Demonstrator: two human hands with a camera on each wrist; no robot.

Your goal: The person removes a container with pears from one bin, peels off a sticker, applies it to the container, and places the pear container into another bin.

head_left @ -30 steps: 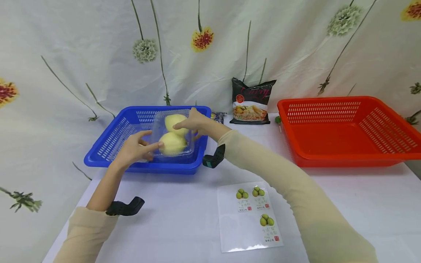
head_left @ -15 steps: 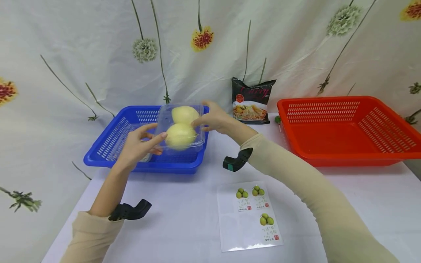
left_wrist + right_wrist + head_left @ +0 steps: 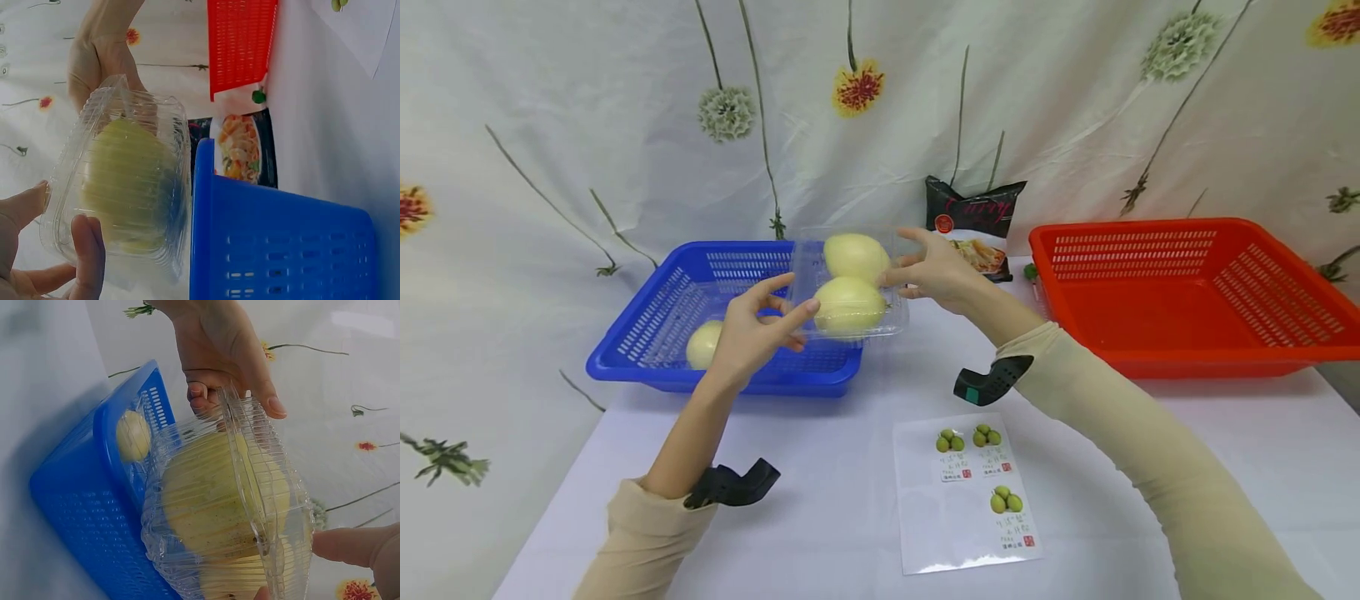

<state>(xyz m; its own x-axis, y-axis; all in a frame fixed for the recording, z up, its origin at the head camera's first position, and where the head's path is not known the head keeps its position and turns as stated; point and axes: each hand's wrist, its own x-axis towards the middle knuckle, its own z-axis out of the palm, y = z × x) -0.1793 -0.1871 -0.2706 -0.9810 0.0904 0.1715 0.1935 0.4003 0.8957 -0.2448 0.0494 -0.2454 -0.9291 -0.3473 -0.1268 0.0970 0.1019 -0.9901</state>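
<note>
White cloth covers the desk (image 3: 820, 517) before us, and our two forearms reach forward over it, the left from the lower left, the right slanting in from the lower right, both in beige sleeves (image 3: 1150, 458). Between them lies one glossy sheet (image 3: 940, 525) bearing three stickers (image 3: 1011, 517). Beyond it, our left hand (image 3: 760, 325) pinches the left edge of one clear plastic container (image 3: 809, 254), the thumb set apart from the bent fingers (image 3: 85, 250). Our right hand (image 3: 936, 271) grips the opposite edge by its fingertips. Two pale yellow fruits (image 3: 850, 308) sit inside the container, which we hold up at the right end of one blue basket (image 3: 805, 380). One more fruit (image 3: 702, 346) shows in that basket. Farther right stands one red basket (image 3: 1217, 358); behind, between the baskets, one black food packet (image 3: 976, 215) stands before the flowered backdrop (image 3: 625, 150).
</note>
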